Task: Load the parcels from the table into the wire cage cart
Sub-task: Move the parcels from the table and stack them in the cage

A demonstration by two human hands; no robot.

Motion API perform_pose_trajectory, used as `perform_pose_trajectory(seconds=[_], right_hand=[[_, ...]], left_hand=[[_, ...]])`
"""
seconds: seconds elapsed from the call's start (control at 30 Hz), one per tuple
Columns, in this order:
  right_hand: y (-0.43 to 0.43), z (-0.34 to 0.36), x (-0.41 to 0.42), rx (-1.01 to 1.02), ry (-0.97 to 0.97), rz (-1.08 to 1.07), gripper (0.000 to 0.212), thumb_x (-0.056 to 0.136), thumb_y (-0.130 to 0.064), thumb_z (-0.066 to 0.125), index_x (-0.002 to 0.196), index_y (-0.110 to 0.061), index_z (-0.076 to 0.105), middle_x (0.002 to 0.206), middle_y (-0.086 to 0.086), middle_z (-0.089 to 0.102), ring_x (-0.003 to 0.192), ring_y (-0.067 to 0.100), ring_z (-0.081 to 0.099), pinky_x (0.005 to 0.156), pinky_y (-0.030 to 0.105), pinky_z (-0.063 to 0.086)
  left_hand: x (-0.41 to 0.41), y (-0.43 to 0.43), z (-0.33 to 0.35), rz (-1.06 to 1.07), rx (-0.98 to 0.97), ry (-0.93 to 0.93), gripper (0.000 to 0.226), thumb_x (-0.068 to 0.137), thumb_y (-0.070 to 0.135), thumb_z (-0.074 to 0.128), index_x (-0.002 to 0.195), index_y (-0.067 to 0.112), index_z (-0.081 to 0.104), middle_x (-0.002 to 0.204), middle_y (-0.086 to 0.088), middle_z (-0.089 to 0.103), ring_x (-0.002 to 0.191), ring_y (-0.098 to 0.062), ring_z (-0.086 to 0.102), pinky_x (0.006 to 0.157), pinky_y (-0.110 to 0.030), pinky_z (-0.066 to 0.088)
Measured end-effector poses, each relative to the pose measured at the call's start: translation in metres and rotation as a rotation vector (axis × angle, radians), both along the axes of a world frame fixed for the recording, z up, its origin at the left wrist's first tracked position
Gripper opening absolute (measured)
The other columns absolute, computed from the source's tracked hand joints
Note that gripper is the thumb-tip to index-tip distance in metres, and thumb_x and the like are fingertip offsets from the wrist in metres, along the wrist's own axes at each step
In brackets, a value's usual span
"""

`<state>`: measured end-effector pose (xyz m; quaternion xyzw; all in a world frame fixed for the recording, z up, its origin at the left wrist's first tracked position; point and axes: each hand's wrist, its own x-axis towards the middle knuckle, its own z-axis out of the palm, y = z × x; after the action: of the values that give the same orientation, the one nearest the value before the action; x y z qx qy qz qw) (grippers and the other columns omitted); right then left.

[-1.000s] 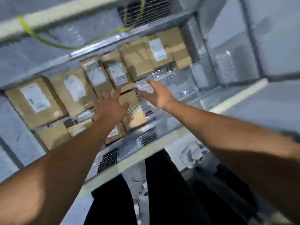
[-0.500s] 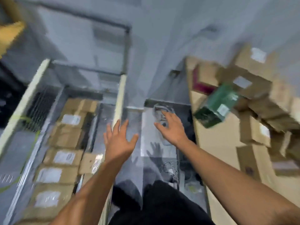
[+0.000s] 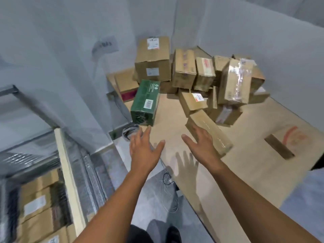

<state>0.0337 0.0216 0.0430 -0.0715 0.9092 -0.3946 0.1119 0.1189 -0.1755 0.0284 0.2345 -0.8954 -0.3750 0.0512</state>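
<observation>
Both hands are stretched out in front, fingers spread and flat, holding nothing. The left hand [image 3: 145,148] hangs over the near corner of the table [image 3: 245,160], fingertips just short of a green box [image 3: 145,102], oblong and slightly glossy, with a white barcode label on top. The right hand [image 3: 201,146] is over the near end of a long brown carton [image 3: 210,132] lying at a slant, its top shiny with clear tape (whether the fingers actually touch it I cannot tell). The table is pale, smooth board. Further back, in the corner of the grey walls, the parcels [image 3: 198,74] are heaped: plain cardboard, squarish and oblong, some upright, some tipped, several with white labels, one wrapped in crinkled tape [image 3: 235,81]. Down to the left stands the cart [image 3: 67,172], with wire mesh sides and a cream top rail, and brown labelled boxes [image 3: 38,207] sit packed inside
</observation>
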Motion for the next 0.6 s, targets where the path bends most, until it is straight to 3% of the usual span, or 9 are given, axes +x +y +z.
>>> perform_pose_trajectory(seconds=[0.17, 0.43, 0.6], right_hand=[[0.025, -0.001, -0.003, -0.115, -0.048, -0.036, 0.063, 0.098, -0.055, 0.063, 0.155, -0.043, 0.040, 0.157, 0.000, 0.042, 0.148, 0.025, 0.036, 0.121, 0.052, 0.033], [-0.017, -0.015, -0.042, -0.147, -0.147, -0.036, 0.068, 0.097, -0.059, 0.061, 0.158, -0.040, 0.037, 0.166, -0.007, 0.034, 0.153, 0.019, 0.032, 0.124, 0.044, 0.029], [-0.070, -0.031, -0.081, -0.146, -0.233, -0.072, 0.066, 0.099, -0.050, 0.063, 0.159, -0.037, 0.038, 0.166, -0.002, 0.034, 0.152, 0.020, 0.032, 0.116, 0.037, 0.031]], left_hand=[[-0.021, 0.019, 0.011, -0.016, -0.073, -0.003, 0.078, 0.095, 0.063, 0.056, 0.161, 0.033, 0.027, 0.170, -0.006, 0.017, 0.158, -0.030, 0.005, 0.127, -0.052, 0.009], [-0.094, -0.049, -0.004, 0.085, -0.162, -0.048, 0.094, 0.086, 0.070, 0.063, 0.160, 0.024, 0.029, 0.165, -0.013, 0.026, 0.152, -0.038, 0.018, 0.123, -0.058, 0.020], [-0.158, -0.102, -0.028, 0.036, -0.152, -0.210, 0.112, 0.077, 0.087, 0.056, 0.163, 0.031, 0.011, 0.171, -0.017, 0.003, 0.157, -0.040, -0.001, 0.125, -0.057, 0.004]])
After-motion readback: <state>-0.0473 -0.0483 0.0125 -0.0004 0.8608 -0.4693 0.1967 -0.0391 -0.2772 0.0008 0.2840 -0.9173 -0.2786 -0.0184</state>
